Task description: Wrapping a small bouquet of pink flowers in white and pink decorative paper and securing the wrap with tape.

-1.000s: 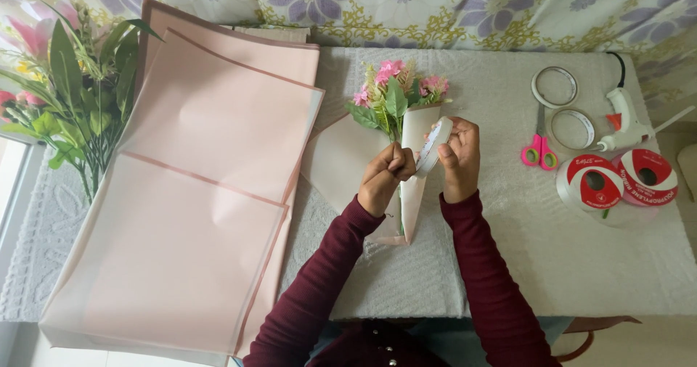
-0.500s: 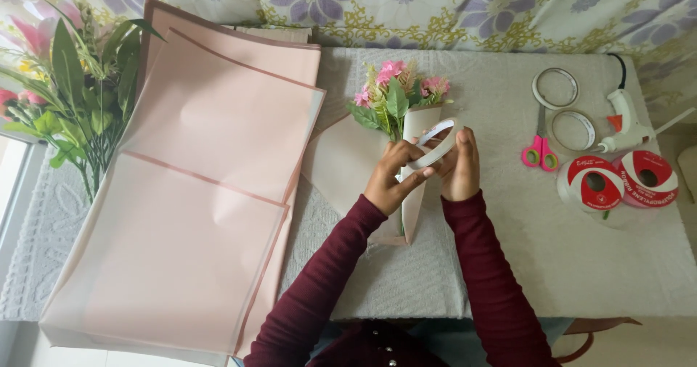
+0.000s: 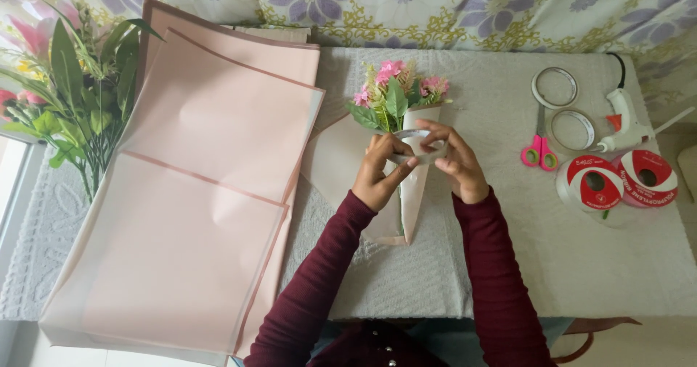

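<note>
From where I watch, my left hand [image 3: 379,172] and right hand [image 3: 456,162] both pinch a small clear roll of sticky tape [image 3: 417,146], fingers closed on it, held just over the cone-shaped pale pink paper wrap [image 3: 414,193] with its small bunch of pink flowers and green leaves [image 3: 396,95]. The cone lies on the surface [image 3: 508,251], point toward me. I judge the step in hand is freeing a tape end to fix the wrap's seam; that calls for the left thumb to find the edge while the right steadies the roll. Left of the cone lies a stack of large pink wrapping sheets [image 3: 189,214]; to the right, pink-handled scissors [image 3: 539,148], a white glue gun [image 3: 626,120] and two red-and-white ribbon spools [image 3: 617,182].
</note>
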